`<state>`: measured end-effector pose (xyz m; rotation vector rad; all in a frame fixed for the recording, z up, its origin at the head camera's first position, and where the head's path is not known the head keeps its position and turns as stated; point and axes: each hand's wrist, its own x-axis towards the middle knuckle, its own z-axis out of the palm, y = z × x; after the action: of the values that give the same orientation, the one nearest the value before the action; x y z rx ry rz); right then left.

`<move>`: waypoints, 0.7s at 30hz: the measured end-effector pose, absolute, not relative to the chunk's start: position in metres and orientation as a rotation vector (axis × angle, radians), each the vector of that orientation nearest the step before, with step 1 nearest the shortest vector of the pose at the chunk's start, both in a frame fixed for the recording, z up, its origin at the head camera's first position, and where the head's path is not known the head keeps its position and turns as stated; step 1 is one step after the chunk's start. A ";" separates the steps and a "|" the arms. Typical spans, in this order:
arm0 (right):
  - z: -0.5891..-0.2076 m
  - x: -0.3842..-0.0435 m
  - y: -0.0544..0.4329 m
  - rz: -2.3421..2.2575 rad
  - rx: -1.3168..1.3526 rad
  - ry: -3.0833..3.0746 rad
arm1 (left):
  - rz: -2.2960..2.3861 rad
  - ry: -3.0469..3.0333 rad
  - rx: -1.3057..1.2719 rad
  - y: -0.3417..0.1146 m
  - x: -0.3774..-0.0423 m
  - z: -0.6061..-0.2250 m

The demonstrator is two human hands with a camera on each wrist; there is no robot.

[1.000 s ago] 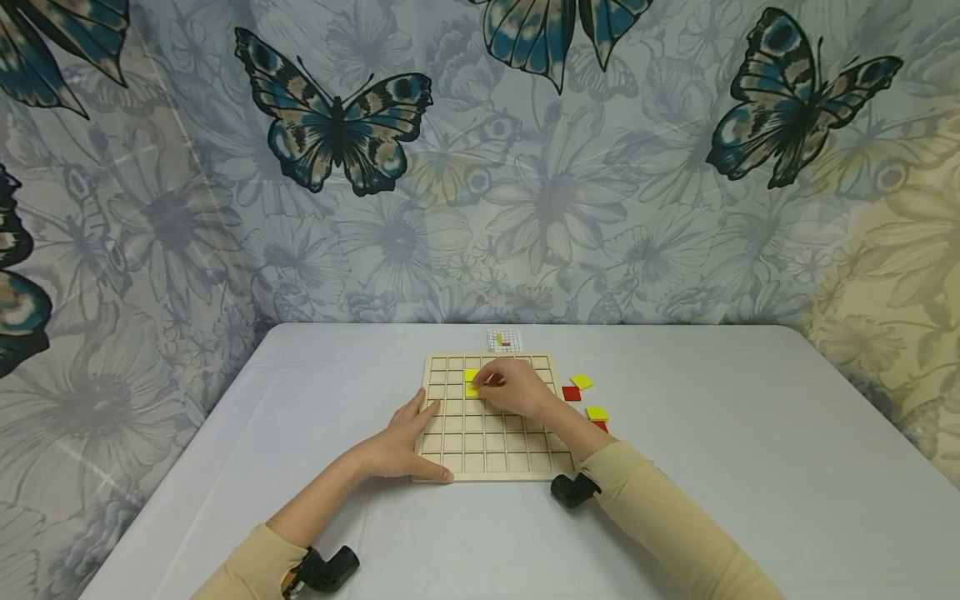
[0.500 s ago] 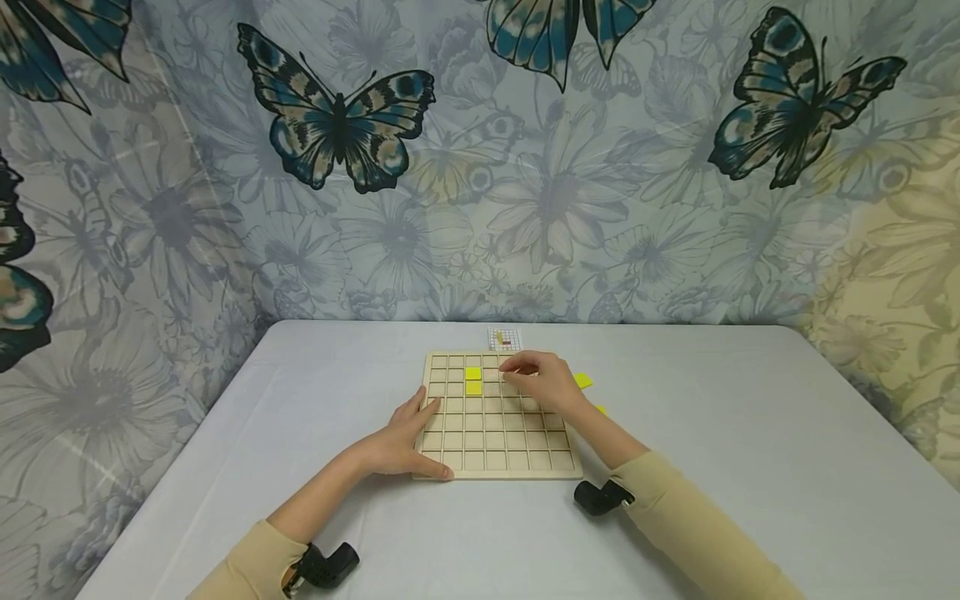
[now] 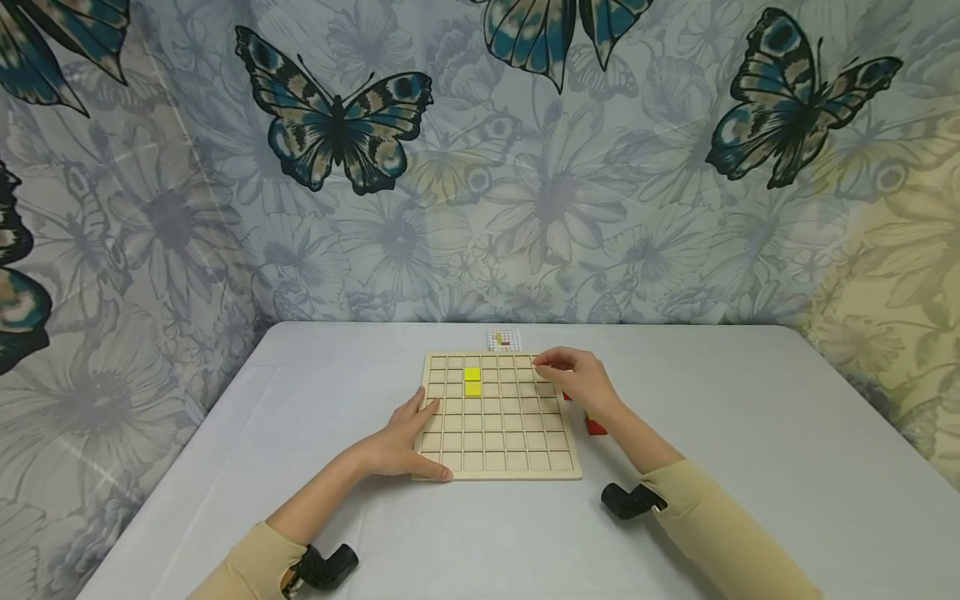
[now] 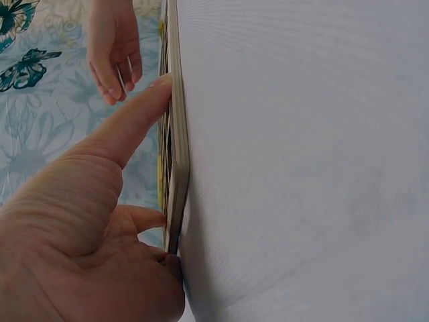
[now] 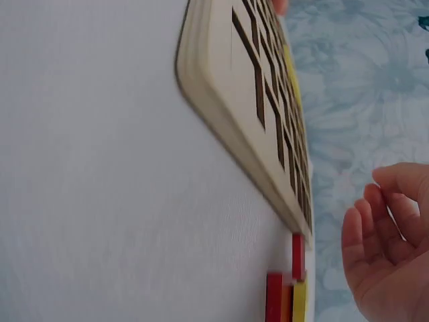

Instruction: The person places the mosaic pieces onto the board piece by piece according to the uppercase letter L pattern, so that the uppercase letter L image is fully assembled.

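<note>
A light wooden grid board [image 3: 510,446] lies on the table, with two yellow square tiles [image 3: 472,382] in adjoining cells of one column. My left hand [image 3: 393,442] rests with spread fingers on its left side, the thumb on the near left corner. Over the board's far right edge hovers my right hand [image 3: 579,379], fingers loosely bent and nothing between them. In the right wrist view the thumb and fingertips of that right hand [image 5: 392,248] are apart. A red tile [image 3: 596,427] lies right of the board, partly under the right forearm; a yellow tile [image 5: 299,300] shows beside it.
A small printed grid card [image 3: 503,340] lies behind the board. Another red tile [image 5: 298,256] sits close to the board's right edge. The white-covered table [image 3: 465,542] ends at a butterfly-patterned backdrop [image 3: 555,200].
My right hand has moved off the yellow tiles and to the right, past the board's far right part. Both yellow tiles are now uncovered. My left hand stays in place.
</note>
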<state>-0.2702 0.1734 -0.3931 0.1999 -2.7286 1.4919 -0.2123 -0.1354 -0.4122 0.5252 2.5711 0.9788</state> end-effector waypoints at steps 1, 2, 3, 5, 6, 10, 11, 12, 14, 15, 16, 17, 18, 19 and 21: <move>-0.393 -0.271 0.177 1.488 0.188 -2.736 | 0.980 2.570 0.526 -0.135 -0.212 -0.412; -0.393 -0.271 0.181 1.488 0.178 -2.743 | 0.982 2.569 0.527 -0.135 -0.212 -0.412; -0.394 -0.272 0.185 1.479 0.169 -2.751 | 0.984 2.567 0.525 -0.135 -0.212 -0.412; -0.395 -0.274 0.192 1.474 0.137 -2.763 | 0.987 2.565 0.523 -0.135 -0.212 -0.412; -0.396 -0.274 0.196 1.468 0.122 -2.771 | 0.992 2.564 0.521 -0.136 -0.212 -0.412; -0.399 -0.278 0.210 1.406 0.074 -2.815 | 0.996 2.564 0.514 -0.135 -0.212 -0.412; -0.400 -0.279 0.213 1.384 0.062 -2.828 | 0.997 2.564 0.514 -0.136 -0.212 -0.412; -0.401 -0.280 0.216 1.363 0.057 -2.839 | 0.998 2.565 0.513 -0.135 -0.212 -0.412; -0.402 -0.281 0.220 1.311 0.044 -2.866 | 0.997 2.566 0.517 -0.135 -0.212 -0.412; -0.403 -0.281 0.222 1.288 0.040 -2.879 | 0.997 2.566 0.518 -0.135 -0.212 -0.412; -0.403 -0.282 0.224 1.263 0.037 -2.892 | 0.998 2.566 0.520 -0.136 -0.212 -0.412; -0.404 -0.282 0.226 1.243 0.038 -2.904 | 0.999 2.566 0.522 -0.136 -0.212 -0.412; -0.404 -0.282 0.227 1.228 0.034 -2.915 | 0.999 2.566 0.526 -0.136 -0.212 -0.412; -0.404 -0.282 0.228 1.209 0.031 -2.927 | 1.000 2.565 0.529 -0.136 -0.212 -0.412; -0.404 -0.282 0.229 1.182 0.034 -2.947 | 1.002 2.565 0.535 -0.136 -0.211 -0.411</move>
<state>-0.2818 0.2292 -0.4044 0.0341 -2.9465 1.1820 -0.2115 -0.1364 -0.4113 0.5347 2.5646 1.0017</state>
